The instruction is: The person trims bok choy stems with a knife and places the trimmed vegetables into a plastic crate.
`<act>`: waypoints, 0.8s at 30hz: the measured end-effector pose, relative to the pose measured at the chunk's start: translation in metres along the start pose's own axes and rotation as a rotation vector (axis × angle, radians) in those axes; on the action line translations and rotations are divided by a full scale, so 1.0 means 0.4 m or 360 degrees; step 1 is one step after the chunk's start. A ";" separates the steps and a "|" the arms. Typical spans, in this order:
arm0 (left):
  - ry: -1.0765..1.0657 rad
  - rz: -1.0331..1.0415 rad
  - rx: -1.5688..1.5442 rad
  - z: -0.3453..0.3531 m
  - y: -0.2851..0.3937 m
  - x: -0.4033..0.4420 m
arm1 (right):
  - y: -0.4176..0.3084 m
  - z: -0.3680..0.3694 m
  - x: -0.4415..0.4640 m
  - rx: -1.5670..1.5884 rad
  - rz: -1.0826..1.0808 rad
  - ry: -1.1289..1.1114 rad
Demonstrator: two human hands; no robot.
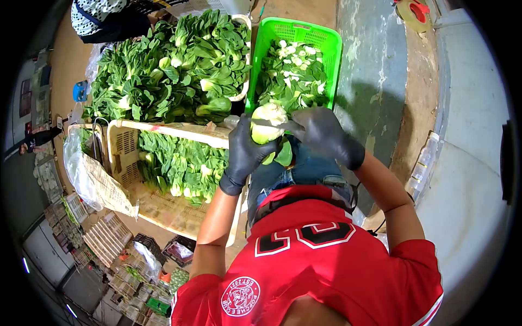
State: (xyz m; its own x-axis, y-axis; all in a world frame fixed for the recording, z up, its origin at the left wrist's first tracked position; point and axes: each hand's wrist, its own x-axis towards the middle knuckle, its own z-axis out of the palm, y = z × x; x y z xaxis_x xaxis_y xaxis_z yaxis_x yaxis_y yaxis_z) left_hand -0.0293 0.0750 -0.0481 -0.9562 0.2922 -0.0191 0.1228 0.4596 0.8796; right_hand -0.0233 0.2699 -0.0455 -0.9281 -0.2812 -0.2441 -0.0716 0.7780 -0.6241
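My left hand (243, 155), in a black glove, is closed around a head of bok choy (263, 133), its pale cut base facing up and its leaves hanging below. In my black-gloved right hand (329, 135) is a knife (288, 126), fingers wrapped around its handle, which they hide. The blade lies across the pale base of the bok choy. Just beyond both hands stands a bright green crate (336, 60) holding cut-off pale ends and loose leaves (293, 70).
A large pile of bok choy (168, 70) fills a crate ahead on the left. Nearer, a beige crate (168, 214) holds more, laid in rows. A plastic bottle (425, 157) and tape roll (411, 15) lie right. Another person (103, 22) is at the upper left.
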 end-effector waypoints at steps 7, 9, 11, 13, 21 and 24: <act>-0.0257 -0.0371 -0.0874 0.048 -0.031 0.021 | 0.392 0.147 -0.078 0.0299 0.0795 0.0173; -0.0385 -0.0629 -0.1517 0.057 -0.105 0.041 | 0.341 0.093 -0.051 0.0258 0.0706 0.0254; -0.0393 -0.0827 -0.2062 0.045 -0.124 0.029 | 0.316 0.086 -0.017 0.0343 0.0235 0.0378; -0.0402 -0.1037 -0.2478 0.026 -0.176 0.023 | 0.230 0.073 0.031 0.0770 0.0111 0.0348; -0.0143 -0.0468 -0.1086 -0.083 -0.215 -0.074 | -0.086 0.114 0.226 0.1336 -0.0192 -0.0581; 0.0431 -0.0623 -0.1025 -0.187 -0.273 -0.223 | -0.001 0.210 0.310 0.0850 -0.0908 -0.0507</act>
State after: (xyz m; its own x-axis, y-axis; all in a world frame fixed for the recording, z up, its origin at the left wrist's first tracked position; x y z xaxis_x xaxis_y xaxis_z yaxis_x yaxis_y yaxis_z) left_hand 0.0226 -0.0640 -0.1068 -0.9395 -0.0420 -0.3400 -0.3337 -0.1120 0.9360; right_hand -0.1078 0.1876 -0.1380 -0.6490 -0.7578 0.0672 -0.2412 0.1212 -0.9629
